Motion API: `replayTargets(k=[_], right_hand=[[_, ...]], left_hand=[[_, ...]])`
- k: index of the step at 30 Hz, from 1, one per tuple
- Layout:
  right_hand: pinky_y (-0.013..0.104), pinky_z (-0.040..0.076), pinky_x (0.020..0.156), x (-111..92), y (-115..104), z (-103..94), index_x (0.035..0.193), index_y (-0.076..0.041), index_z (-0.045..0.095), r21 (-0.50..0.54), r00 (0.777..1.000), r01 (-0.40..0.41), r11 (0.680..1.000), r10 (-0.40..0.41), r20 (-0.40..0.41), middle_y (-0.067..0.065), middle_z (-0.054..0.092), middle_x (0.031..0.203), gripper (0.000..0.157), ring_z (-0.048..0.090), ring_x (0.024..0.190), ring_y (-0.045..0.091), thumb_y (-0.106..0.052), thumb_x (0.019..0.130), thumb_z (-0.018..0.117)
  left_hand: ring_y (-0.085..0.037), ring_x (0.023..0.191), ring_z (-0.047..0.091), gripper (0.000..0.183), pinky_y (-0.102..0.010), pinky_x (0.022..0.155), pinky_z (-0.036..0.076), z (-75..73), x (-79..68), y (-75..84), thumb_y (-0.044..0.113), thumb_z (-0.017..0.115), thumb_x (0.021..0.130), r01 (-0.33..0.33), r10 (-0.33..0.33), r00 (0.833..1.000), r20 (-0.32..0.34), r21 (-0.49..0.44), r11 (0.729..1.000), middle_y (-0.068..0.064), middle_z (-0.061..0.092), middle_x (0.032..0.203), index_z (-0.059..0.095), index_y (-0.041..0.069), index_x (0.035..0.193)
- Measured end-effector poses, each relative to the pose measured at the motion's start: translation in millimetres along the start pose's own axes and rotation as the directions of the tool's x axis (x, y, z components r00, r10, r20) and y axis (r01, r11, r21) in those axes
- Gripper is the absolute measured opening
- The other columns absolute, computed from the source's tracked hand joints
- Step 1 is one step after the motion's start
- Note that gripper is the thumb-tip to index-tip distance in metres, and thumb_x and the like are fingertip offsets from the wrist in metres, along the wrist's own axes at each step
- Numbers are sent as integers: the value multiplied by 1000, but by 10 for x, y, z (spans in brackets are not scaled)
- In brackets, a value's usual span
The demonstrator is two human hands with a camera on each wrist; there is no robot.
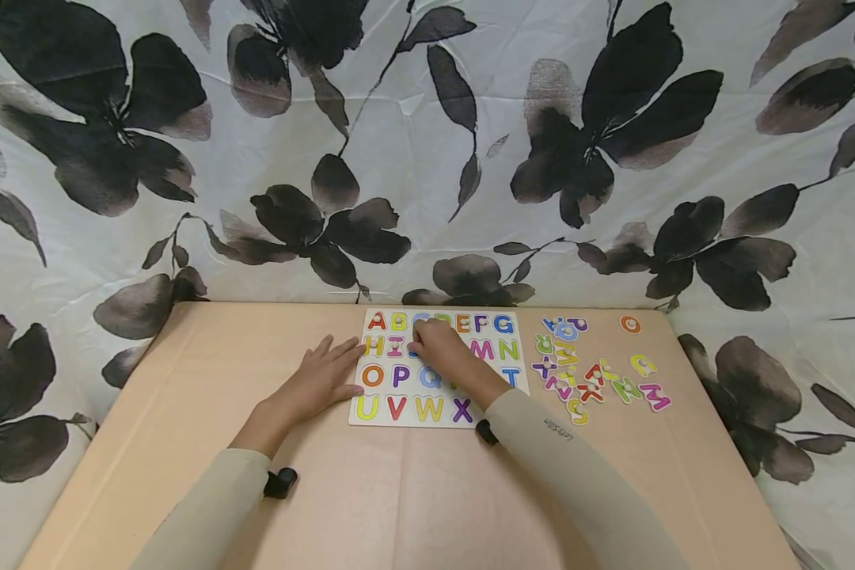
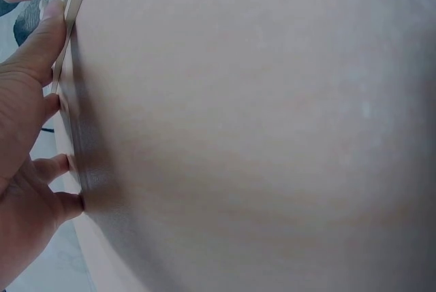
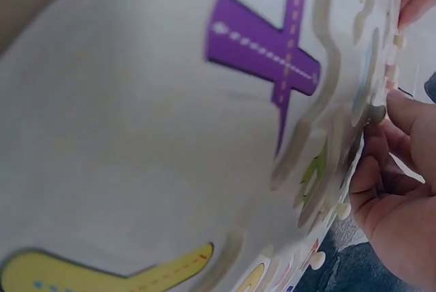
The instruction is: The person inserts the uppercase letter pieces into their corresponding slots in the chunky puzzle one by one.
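A white alphabet puzzle board (image 1: 438,394) with colourful letters lies at the table's far edge. My left hand (image 1: 321,374) is spread beside its left edge. Its thumb (image 2: 51,16) rests on the board's edge and its other fingertips touch the tabletop. Over the upper middle of the board my right hand (image 1: 447,352) is bent down, thumb and curled fingers together. In the right wrist view it pinches a small knob (image 3: 376,114) of a letter piece at the board; the letter itself is hidden by the fingers. Knobs stand up from several letters, such as the red A (image 1: 377,321).
Right of the board lie several loose letter pieces, among them a pink M (image 1: 655,397), an orange O (image 1: 630,324) and a purple X (image 1: 544,366). A floral cloth (image 1: 427,158) hangs behind the tan table (image 1: 399,499).
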State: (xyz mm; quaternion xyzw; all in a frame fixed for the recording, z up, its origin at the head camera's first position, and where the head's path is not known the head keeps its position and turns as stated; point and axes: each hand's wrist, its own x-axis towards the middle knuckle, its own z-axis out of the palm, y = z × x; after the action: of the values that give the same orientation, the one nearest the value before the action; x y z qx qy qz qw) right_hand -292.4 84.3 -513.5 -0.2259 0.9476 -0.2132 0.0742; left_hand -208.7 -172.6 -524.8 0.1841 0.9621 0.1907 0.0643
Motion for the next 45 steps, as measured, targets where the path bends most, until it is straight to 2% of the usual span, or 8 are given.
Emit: replayTargets(k=[7, 12, 20, 26, 30, 34, 39, 45], right_hand=[[25, 46, 63, -119, 25, -153, 93, -15, 61, 78, 998, -49, 996, 51, -23, 1, 58, 81, 23, 56, 73, 15, -35, 102, 66], [25, 46, 61, -243, 183, -316, 99, -16, 65, 124, 999, -33, 992, 38, -38, 0, 59, 83, 17, 56, 75, 15, -32, 101, 68], [28, 50, 73, -516, 573, -629, 112, -12, 70, 126, 998, 8, 992, -1, -57, 1, 61, 92, 18, 57, 82, 17, -25, 101, 69], [31, 52, 77, -778, 890, -828, 119, -8, 71, 127, 995, -53, 991, 63, -79, 3, 64, 98, 24, 58, 88, 19, -23, 100, 70], [34, 54, 78, -995, 1150, -941, 118, -6, 71, 112, 991, -66, 991, 79, -109, 5, 66, 99, 23, 59, 89, 21, -21, 100, 70], [35, 56, 80, -1200, 1394, -1034, 119, -7, 70, 108, 985, -121, 987, 133, -109, 6, 68, 101, 23, 61, 92, 22, -21, 101, 69], [31, 55, 74, -1441, 1630, -1109, 119, -6, 71, 100, 979, -172, 980, 182, -98, 6, 68, 99, 24, 61, 90, 22, -21, 99, 71], [26, 49, 65, -1681, 1833, -1066, 110, -5, 72, 70, 975, -203, 977, 208, -82, 4, 65, 89, 21, 57, 80, 19, -21, 97, 74]], left_hand=[[-56, 154, 16, 83, -81, 115, 17, 10, 14, 6, 49, 72, 94, 6, -6, 1000, 3, -10, 1000, -13, 33, 168, 39, 12, 160], [-57, 154, 17, 83, -81, 115, 17, 0, 20, 12, 48, 73, 94, 5, -5, 1000, -2, -7, 1000, -14, 34, 168, 40, 11, 160], [-58, 153, 18, 82, -82, 114, 17, -14, 18, 5, 46, 73, 94, 2, -2, 1000, 0, -6, 1000, -15, 34, 167, 40, 10, 159], [-58, 152, 18, 82, -82, 114, 18, -10, 14, -5, 47, 72, 94, -1, 0, 1000, 6, 9, 1000, -15, 34, 167, 39, 10, 160], [-59, 152, 18, 82, -82, 114, 18, -20, 15, 11, 47, 72, 94, -7, 7, 1000, 5, 2, 1000, -15, 34, 167, 39, 10, 160], [-58, 153, 17, 82, -82, 114, 17, -21, 10, 14, 46, 72, 94, -7, 7, 1000, 7, -5, 1000, -15, 33, 168, 39, 10, 160], [-59, 152, 18, 81, -82, 113, 18, -28, 2, 22, 45, 73, 94, -12, 12, 1000, 6, -1, 1000, -16, 34, 167, 40, 9, 159], [-58, 153, 17, 82, -82, 114, 17, -8, 1, -3, 46, 72, 94, -12, 12, 1000, 14, -2, 1000, -15, 33, 168, 39, 10, 160]])
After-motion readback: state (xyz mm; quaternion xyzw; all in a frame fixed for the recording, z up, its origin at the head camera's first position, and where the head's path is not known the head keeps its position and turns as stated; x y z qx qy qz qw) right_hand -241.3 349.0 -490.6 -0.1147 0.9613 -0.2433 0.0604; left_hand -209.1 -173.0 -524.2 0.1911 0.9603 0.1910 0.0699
